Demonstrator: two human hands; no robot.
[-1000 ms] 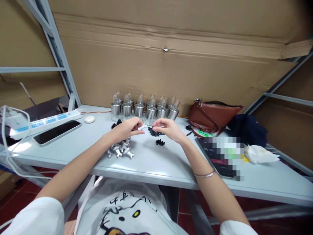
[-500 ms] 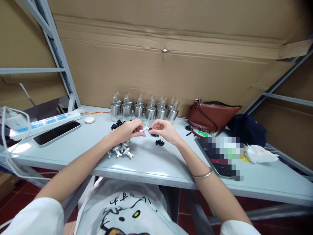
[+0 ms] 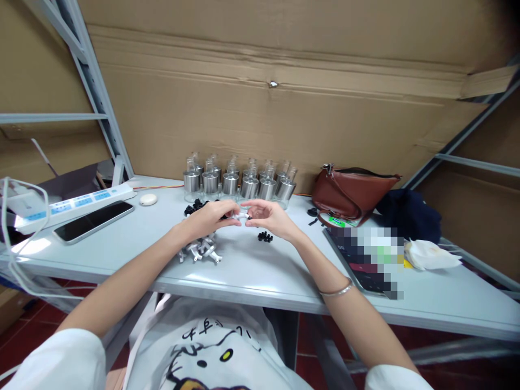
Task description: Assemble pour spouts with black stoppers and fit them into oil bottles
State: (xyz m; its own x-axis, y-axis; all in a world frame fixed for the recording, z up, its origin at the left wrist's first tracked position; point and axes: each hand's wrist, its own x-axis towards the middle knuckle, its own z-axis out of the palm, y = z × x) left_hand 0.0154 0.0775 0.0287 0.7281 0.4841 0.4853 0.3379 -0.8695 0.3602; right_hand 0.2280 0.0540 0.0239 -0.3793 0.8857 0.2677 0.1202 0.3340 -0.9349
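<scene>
My left hand (image 3: 215,216) pinches a small white plastic spout-like part (image 3: 241,215) between thumb and fingertips, above the table. Facing it, my right hand (image 3: 271,218) is curved around the part's right end, its thumb and index finger apart; a black tip shows beside the thumb, and whether they touch I cannot tell. Under and in front of my left wrist lies a heap of silvery-white plastic parts (image 3: 203,250). Black fittings (image 3: 196,206) are piled behind my left hand, partly hidden. A cluster of small black pieces (image 3: 265,236) lies below my right hand.
Glass bottles with metal sleeves (image 3: 249,187) stand in rows at the back. On the left are a power strip (image 3: 77,203), a phone (image 3: 94,221) and a round white case (image 3: 148,199). A brown handbag (image 3: 349,189) and a tablet (image 3: 353,260) lie to the right.
My right thumb and index finger have spread apart from their pinch on the black end of the white part. My left hand still holds the part in nearly the same place.
</scene>
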